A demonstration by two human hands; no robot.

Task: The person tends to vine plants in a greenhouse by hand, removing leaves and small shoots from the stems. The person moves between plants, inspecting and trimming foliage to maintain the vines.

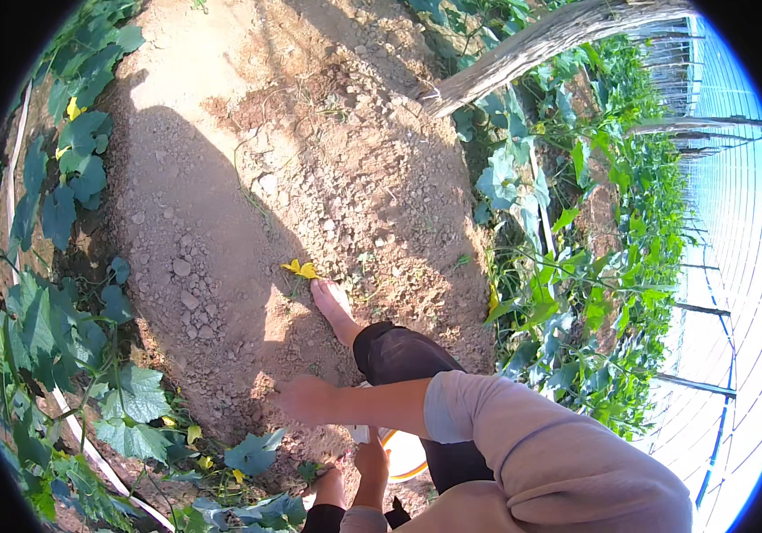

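My right hand [307, 401] is blurred by motion, stretched out low over the soil beside the vines. Whether its fingers hold anything cannot be made out. My left hand [372, 460] is lower and partly behind my right forearm, with its fingers at a small white object [358, 433] that it appears to grip. Just beside that hand sits a white round container [407, 456] with an orange rim band, partly covered by my arm and leg. A yellow flower [301, 269] lies on the ground at the toes of my bare foot [332, 301].
Leafy vines with yellow blossoms [131, 406] line the left side, with a pale strip [91, 450] running among them. More vines [547, 286] grow on the right. A slanting wooden post [541, 50] meets the cloddy soil [207, 220]. Plastic greenhouse sheeting [734, 246] curves beyond.
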